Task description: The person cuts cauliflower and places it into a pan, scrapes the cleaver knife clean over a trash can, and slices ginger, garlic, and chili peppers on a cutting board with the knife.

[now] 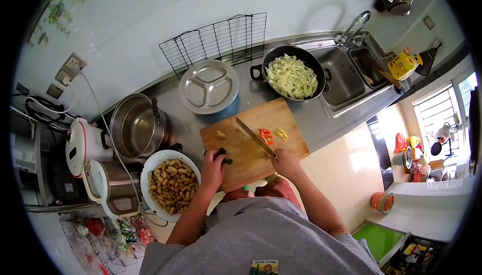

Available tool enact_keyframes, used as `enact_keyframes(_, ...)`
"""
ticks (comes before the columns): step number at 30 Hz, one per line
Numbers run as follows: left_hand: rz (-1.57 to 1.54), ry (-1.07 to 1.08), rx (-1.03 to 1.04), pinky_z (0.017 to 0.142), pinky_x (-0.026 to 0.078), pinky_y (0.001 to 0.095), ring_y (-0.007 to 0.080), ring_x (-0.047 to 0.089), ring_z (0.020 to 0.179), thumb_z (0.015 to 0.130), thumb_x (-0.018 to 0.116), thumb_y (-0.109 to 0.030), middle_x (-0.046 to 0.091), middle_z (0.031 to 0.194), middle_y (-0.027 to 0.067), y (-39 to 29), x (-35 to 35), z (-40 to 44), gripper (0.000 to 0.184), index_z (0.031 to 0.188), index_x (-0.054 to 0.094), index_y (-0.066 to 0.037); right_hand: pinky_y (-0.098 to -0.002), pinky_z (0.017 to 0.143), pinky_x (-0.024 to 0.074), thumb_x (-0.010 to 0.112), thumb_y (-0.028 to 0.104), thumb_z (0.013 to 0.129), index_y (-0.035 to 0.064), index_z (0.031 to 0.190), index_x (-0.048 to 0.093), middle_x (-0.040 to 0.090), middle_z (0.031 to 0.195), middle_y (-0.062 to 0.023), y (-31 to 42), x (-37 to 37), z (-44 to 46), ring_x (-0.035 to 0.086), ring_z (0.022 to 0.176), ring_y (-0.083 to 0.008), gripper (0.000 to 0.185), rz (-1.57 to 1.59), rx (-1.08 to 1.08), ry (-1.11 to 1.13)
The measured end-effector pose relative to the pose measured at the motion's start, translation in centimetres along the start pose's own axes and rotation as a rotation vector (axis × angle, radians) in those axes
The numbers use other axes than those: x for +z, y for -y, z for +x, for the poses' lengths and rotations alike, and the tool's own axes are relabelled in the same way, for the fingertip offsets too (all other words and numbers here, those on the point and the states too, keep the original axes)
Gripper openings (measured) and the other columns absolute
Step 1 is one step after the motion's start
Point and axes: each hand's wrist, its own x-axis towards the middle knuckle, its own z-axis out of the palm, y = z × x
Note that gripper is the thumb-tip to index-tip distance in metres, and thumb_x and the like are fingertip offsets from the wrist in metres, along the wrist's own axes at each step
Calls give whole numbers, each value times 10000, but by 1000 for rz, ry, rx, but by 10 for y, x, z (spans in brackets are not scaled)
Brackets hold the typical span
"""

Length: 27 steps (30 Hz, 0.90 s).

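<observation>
My right hand point(286, 163) is closed round the handle of a kitchen knife point(255, 138), whose long blade slants to the upper left over the wooden cutting board point(286, 119). On the board's left edge my left hand point(214, 168) has its fingers bent on a small dark green vegetable point(227, 161); its exact kind is unclear. Chopped red pepper point(265, 136) lies in a small heap right of the blade. Beside it are pale yellow chopped pieces point(281, 134). A light brown piece point(220, 135), perhaps ginger, rests at the board's upper left.
Behind the board stand a divided metal tray point(194, 92) and a black pan point(317, 64) of shredded cabbage point(292, 76). A white bowl of peanuts point(173, 184) and a steel pot point(114, 127) are at left. The sink point(346, 81) is at right, a wire rack point(213, 41) against the wall.
</observation>
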Motion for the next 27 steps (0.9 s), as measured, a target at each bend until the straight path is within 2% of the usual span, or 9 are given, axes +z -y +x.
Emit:
enact_keyframes(3, -155, 42, -79, 910, 465, 438, 370, 538, 1083, 803, 697, -54, 503, 1193, 173, -7, 12, 3, 299, 1098, 649, -44, -508, 734, 528, 575, 270, 878, 43, 909, 666, 668, 830, -231, 6, -5, -4, 652, 795, -415, 247, 17, 1, -34)
enact_keyframes(6, -271, 27, 24, 845, 496, 411, 345, 588, 1030, 824, 713, -117, 570, 1130, 153, -21, 27, 12, 339, 1149, 637, -55, -508, 735, 528, 570, 276, 881, 45, 914, 669, 668, 824, -230, 4, -1, -11, 653, 790, -416, 252, 5, -20, -3)
enact_keyframes(13, -257, 45, 66, 823, 505, 410, 347, 602, 992, 821, 680, -78, 593, 1109, 149, -37, 36, 20, 354, 1170, 623, -59, -509, 731, 521, 561, 292, 887, 52, 928, 665, 669, 816, -229, 2, -5, -36, 651, 794, -417, 264, 52, 58, 17)
enact_keyframes(16, -181, 61, 142, 870, 497, 402, 323, 586, 1056, 808, 674, -71, 594, 1129, 135, -26, 37, 21, 367, 1172, 627, -72, -507, 727, 519, 564, 291, 889, 60, 938, 663, 669, 816, -231, -1, -9, -43, 652, 794, -415, 256, 60, 107, 22)
enact_keyframes(18, -15, -5, 413, 934, 477, 391, 292, 552, 1135, 791, 670, -76, 596, 1173, 113, -21, 36, 31, 353, 1142, 641, -87, -503, 724, 521, 570, 292, 889, 68, 946, 661, 669, 816, -230, -3, -9, -45, 653, 791, -411, 249, 79, 97, -16)
enact_keyframes(22, 56, 111, 429, 986, 454, 384, 267, 513, 1204, 787, 657, -84, 585, 1229, 99, -14, 35, 49, 311, 1098, 655, -91, -501, 712, 523, 575, 292, 889, 68, 936, 662, 667, 801, -229, -3, -13, -48, 653, 774, -409, 245, 108, 111, -33)
enact_keyframes(25, -84, 195, 425, 953, 464, 387, 292, 550, 1145, 816, 644, -108, 629, 1152, 117, -25, 24, 60, 248, 1062, 667, -84, -500, 702, 525, 575, 293, 891, 67, 931, 663, 664, 783, -227, -4, -15, -49, 652, 759, -410, 246, 127, 119, -44)
enact_keyframes(27, -197, 269, 297, 865, 488, 403, 330, 590, 1032, 848, 634, -145, 665, 1006, 140, -33, 20, 63, 190, 1014, 687, -69, -502, 699, 525, 573, 289, 893, 68, 925, 664, 663, 773, -226, -7, -13, -50, 651, 748, -411, 241, 146, 110, -55)
